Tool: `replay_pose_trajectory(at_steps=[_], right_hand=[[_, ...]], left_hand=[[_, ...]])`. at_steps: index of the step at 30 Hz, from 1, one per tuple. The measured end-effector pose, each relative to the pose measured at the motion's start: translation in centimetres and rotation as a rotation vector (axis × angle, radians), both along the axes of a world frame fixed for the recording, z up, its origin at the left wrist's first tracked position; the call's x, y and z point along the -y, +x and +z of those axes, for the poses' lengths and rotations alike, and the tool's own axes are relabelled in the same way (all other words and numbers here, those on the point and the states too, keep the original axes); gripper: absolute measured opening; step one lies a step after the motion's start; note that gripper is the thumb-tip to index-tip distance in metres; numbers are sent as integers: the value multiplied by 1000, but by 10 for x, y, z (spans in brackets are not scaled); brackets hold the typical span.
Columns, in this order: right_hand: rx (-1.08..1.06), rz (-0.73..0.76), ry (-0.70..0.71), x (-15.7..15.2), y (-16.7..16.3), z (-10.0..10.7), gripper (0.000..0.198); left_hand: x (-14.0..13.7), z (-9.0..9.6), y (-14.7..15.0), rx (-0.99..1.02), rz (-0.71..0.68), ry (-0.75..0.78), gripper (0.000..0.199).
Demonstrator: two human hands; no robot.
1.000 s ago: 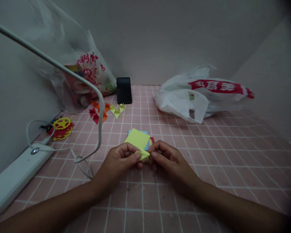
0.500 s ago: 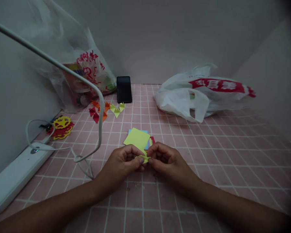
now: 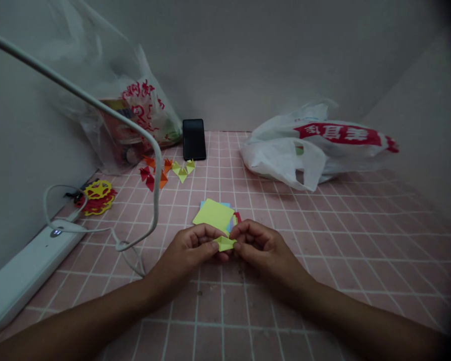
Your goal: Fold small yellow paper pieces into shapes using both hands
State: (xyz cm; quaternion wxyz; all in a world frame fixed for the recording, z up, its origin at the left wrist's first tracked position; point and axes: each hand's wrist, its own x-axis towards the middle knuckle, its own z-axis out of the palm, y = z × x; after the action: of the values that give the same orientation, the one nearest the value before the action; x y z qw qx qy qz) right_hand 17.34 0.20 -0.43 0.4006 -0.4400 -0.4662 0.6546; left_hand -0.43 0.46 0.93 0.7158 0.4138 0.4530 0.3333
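Note:
A small piece of folded yellow paper [image 3: 225,244] is pinched between my two hands, low over the tiled surface. My left hand [image 3: 195,246] grips its left end between thumb and fingers. At its right end, my right hand [image 3: 261,244] pinches a corner. Just beyond my fingertips lies a stack of coloured paper squares with a yellow sheet [image 3: 214,215] on top. Blue, purple and red edges stick out beneath it. Farther back sit folded paper pieces in yellow [image 3: 183,171], orange [image 3: 163,179] and red [image 3: 148,178].
A black phone [image 3: 194,139] lies at the back. A clear plastic bag [image 3: 143,113] stands back left, a white plastic bag [image 3: 281,155] back right. On the left are a white power strip [image 3: 26,276], yellow and red cutouts [image 3: 98,193], and a white cable [image 3: 156,190] arching across.
The folded yellow paper shows more of its face between my fingers, with my thumbs slightly farther apart. The whole view has shifted a little.

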Motion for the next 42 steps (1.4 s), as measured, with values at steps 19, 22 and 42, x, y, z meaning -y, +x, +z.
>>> replay_pose_trajectory(at_steps=[19,22,42], right_hand=[[71,3,19,3,0,7,9],[50,5,0,2,0,6,11],[39,71,78,4,1,2,13]], left_hand=[[0,-1,5,36,12,38,18],[0,-1,6,30,12,52,16],[4,4,6,-139,-7,167,15]])
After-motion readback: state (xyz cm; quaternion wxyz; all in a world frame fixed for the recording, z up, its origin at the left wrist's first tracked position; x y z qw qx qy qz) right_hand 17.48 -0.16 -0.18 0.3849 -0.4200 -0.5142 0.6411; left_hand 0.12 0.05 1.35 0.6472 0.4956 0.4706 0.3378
